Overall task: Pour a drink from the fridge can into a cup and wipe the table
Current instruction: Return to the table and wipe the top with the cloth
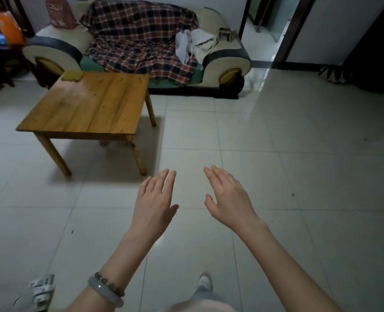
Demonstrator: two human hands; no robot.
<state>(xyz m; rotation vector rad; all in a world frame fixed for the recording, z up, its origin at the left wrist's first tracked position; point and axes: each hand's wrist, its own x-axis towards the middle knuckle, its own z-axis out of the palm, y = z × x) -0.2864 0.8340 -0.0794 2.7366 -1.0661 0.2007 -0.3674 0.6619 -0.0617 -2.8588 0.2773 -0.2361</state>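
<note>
Table [89, 104] lies ahead and to the left of both hands, well apart from them, its top bare but for a yellow cloth [72, 75] at the far left corner. No can, cup or fridge shows. Left hand [154, 203] is nearer it than right hand [228, 199]. Both hover over the floor [276, 154], palms down, fingers spread, holding nothing.

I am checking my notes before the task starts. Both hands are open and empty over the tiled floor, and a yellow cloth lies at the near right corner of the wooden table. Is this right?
Not quite. In the head view the yellow cloth lies at the far left corner of the wooden table, toward the sofa. The rest holds: the left hand and right hand are open and empty over the tiled floor.
</note>
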